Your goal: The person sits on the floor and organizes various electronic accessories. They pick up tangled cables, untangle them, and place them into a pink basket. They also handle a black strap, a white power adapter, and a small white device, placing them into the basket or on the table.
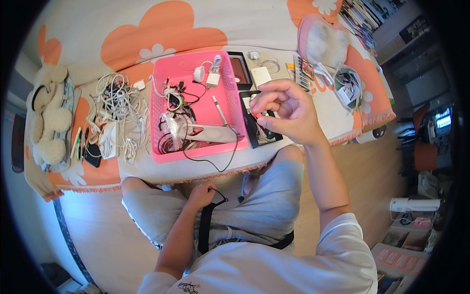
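Observation:
My right hand [286,112] is raised over a black open box [253,134], pinching a small red item [258,115] between thumb and fingertips; what it is cannot be made out. Several small coloured pieces lie in that box, partly hidden behind the hand. Down in my lap, my left hand [201,194] is curled around part of a black strap [206,224] with a thin cord loop [221,196]. A pink plastic basket [198,156] sits in front of me, holding bundled cables [176,97], white chargers [212,80], a white stylus [219,109] and a pale elongated case [213,133].
Tangled white cables [123,97], pens [79,143] and a black phone-like item [93,156] lie left of the basket. Behind stand another black box [240,70] and a white box [261,75]. A clear bag [347,88] and cushion [323,40] are at right. One black cable [220,171] overhangs the basket's front.

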### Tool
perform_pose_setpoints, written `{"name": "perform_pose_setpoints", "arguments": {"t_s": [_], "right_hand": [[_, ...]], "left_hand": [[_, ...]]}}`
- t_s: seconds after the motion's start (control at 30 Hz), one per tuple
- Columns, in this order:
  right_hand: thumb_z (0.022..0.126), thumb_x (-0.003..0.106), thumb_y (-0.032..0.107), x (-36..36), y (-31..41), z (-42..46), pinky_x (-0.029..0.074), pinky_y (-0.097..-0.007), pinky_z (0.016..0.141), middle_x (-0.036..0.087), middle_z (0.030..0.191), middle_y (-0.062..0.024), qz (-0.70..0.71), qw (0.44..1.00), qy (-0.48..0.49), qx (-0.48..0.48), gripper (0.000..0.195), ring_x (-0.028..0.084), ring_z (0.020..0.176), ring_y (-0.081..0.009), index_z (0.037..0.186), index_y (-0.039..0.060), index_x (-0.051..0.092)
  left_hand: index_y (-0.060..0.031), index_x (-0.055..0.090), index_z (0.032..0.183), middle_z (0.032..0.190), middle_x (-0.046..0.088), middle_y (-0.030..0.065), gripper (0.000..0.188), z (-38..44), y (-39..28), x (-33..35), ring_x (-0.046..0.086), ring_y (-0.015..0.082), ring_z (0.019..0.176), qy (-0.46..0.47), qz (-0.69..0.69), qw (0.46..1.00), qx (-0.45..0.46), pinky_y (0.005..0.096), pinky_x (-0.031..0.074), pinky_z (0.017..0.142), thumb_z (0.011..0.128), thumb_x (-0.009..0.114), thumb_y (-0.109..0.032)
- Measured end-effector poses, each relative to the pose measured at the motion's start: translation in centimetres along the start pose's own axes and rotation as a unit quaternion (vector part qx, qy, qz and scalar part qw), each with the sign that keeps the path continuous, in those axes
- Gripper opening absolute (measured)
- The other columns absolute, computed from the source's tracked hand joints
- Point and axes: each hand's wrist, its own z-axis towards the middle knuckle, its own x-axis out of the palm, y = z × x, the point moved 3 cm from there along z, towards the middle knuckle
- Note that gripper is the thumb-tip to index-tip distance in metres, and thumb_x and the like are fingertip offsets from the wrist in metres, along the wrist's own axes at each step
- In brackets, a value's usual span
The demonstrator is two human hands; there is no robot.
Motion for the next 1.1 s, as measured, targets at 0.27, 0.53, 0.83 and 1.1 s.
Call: {"name": "perform_pose_setpoints", "arguments": {"t_s": [0.27, 0.53, 0.83, 1.1], "right_hand": [[0.082, 0.061, -0.003, -3.8, -0.3, -4.6, 0.052, -0.0336, 0.090, 0.062, 0.099, -0.0172, 0.298, 0.948, -0.106, -0.033, 0.048, 0.061, 0.102, -0.0271, 0.124, 0.0013, 0.040], [0.092, 0.050, 0.002, -8.2, -5.2, -10.3, 0.056, -0.0271, 0.080, 0.061, 0.099, -0.0138, 0.535, 0.792, -0.293, -0.028, 0.029, 0.064, 0.096, -0.0238, 0.120, 0.0035, 0.044], [0.092, 0.052, 0.004, -11.9, -7.1, -14.6, 0.056, -0.0302, 0.079, 0.061, 0.096, -0.0133, 0.501, 0.772, -0.390, -0.024, 0.023, 0.065, 0.089, -0.0234, 0.114, 0.0035, 0.047], [0.089, 0.050, 0.002, -25.5, -13.3, -16.9, 0.055, -0.0328, 0.080, 0.058, 0.095, -0.0126, 0.263, 0.757, -0.588, 0.112, 0.014, 0.061, 0.087, -0.0221, 0.101, -0.0029, 0.053]], "left_hand": [[-0.0054, 0.066, 0.090, 0.080, 0.066, 0.0155, 0.017, -0.2, 0.5, 0.4, 0.065, 0.0281, 0.074, -0.006, 0.020, 1.000, -0.019, 0.0360, 0.050, 0.067, 0.077, 0.059, -0.012], [0.0000, 0.065, 0.090, 0.079, 0.067, 0.0109, 0.017, 0.5, 5.4, 2.1, 0.063, 0.0185, 0.069, -0.016, 0.017, 1.000, -0.012, 0.0317, 0.050, 0.064, 0.078, 0.056, -0.008], [-0.0012, 0.065, 0.091, 0.081, 0.067, 0.0142, 0.017, 0.6, 6.4, 2.2, 0.065, 0.0224, 0.076, -0.012, 0.042, 0.998, -0.054, 0.0327, 0.051, 0.070, 0.077, 0.057, -0.008], [-0.0006, 0.065, 0.091, 0.078, 0.067, 0.0126, 0.018, 0.1, 6.4, 2.1, 0.064, 0.0203, 0.070, -0.011, 0.028, 0.997, -0.077, 0.0312, 0.050, 0.066, 0.076, 0.057, -0.006]]}}
